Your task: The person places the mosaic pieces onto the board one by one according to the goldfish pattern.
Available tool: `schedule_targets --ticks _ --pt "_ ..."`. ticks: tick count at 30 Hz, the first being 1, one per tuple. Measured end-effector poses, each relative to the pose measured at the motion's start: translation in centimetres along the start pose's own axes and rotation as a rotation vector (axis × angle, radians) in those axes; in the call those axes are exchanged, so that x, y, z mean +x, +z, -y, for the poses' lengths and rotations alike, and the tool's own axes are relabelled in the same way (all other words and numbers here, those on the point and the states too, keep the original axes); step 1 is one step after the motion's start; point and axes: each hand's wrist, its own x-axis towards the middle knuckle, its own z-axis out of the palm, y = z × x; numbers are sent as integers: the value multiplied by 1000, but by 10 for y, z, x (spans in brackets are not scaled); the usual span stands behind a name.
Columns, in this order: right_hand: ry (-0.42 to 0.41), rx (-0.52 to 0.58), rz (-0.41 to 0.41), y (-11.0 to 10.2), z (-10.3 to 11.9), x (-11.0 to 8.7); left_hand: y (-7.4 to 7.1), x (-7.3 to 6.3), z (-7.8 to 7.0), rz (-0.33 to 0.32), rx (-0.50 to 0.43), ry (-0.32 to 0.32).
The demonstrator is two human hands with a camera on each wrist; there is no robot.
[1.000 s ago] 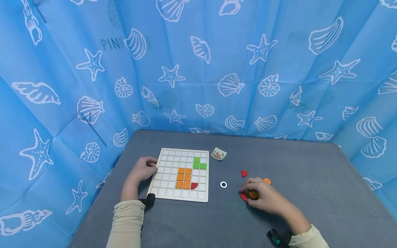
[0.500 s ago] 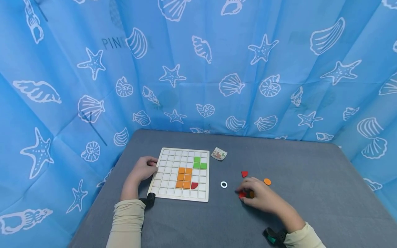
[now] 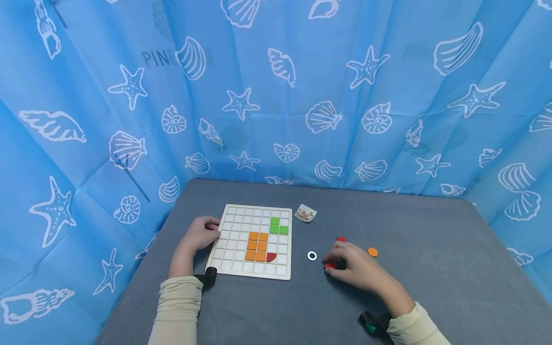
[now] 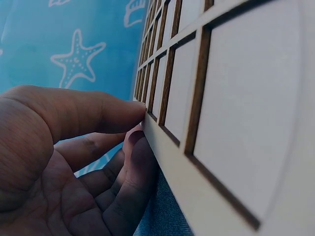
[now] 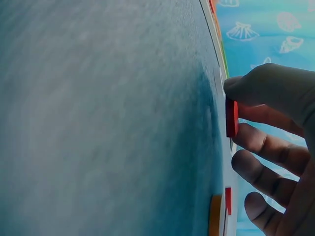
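Observation:
A white grid board (image 3: 228, 239) lies on the table. My left hand (image 3: 200, 235) pinches its left edge; in the left wrist view the thumb is on the rim (image 4: 170, 189). On the board are a block of orange squares (image 3: 257, 247), green squares (image 3: 274, 229) and a red quarter-round piece (image 3: 271, 257). My right hand (image 3: 360, 268) pinches a red piece (image 5: 231, 118) between thumb and fingers, just above the table right of the board. Behind that hand another red piece (image 3: 341, 239) shows partly.
Between board and right hand lies a white ring (image 3: 308, 256). A small pattern card (image 3: 305, 213) is by the board's far right corner. An orange disc (image 3: 373, 252) lies beyond the right hand. A blue seashell curtain (image 3: 258, 124) hangs behind the grey table (image 3: 431, 239).
My right hand has moved left towards the ring, with the red piece in its fingers. An orange piece seen under that hand is now hidden in the head view. The left hand stays put.

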Motion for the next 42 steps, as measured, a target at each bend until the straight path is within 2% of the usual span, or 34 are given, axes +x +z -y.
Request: schedule_targets --ticks 5,9,17,23,28,36,42 --pt "11 -35 -10 4 10 12 0 1 1 7 3 -8" --pt "-17 -45 -31 11 21 27 0 1 0 4 7 -10" --pt "-95 -12 -35 30 54 69 -1 2 0 6 7 -2" --pt "-103 6 -16 49 86 101 -1 0 1 17 -5 -3" --pt "-96 -26 -10 67 105 124 1 0 1 14 -4 -8" --pt "-105 -60 5 89 124 146 1 3 2 8 8 -8" --pt "-111 -106 7 99 129 155 1 5 1 4 19 -8"
